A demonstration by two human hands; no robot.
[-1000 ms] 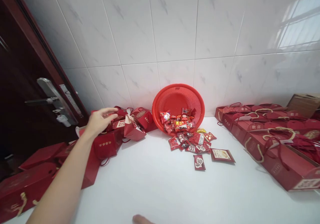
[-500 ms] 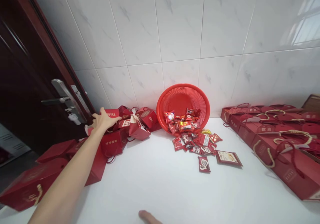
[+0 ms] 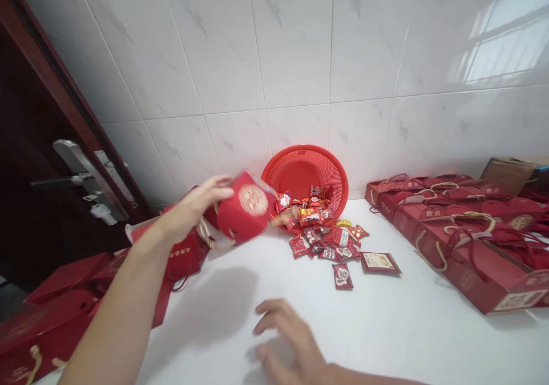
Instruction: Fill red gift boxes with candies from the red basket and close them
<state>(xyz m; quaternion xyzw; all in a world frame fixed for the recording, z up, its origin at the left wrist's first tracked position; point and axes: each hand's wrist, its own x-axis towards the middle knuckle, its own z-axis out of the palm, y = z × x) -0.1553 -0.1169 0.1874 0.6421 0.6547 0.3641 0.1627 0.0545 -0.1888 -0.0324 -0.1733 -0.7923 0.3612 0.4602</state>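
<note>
My left hand (image 3: 201, 205) is closed on a red gift box (image 3: 246, 205) with a round gold emblem and a rope handle, tilted above the table toward the basket. Blurred wrappers (image 3: 286, 219) show just beyond the box's right side; whether they are leaving it I cannot tell. My right hand (image 3: 291, 339) hovers low over the white table, fingers apart and curled, holding nothing. A red plastic basket (image 3: 304, 153) leans on its side against the wall. Wrapped snacks (image 3: 317, 216) lie in it and spill out in front, with one small red packet (image 3: 342, 276) and a larger flat packet (image 3: 380, 262) nearest me.
Several closed red boxes (image 3: 55, 322) crowd the table's left side by a dark door (image 3: 26, 162) with a metal handle. Rows of open red boxes (image 3: 465, 265) with rope handles fill the right side. A brown carton (image 3: 506, 176) stands behind them, and a tiled wall (image 3: 295, 59) closes the back.
My left hand has lifted a red box from the left group and carried it right, near the basket. My right hand has come further into view. The view has turned slightly right.
</note>
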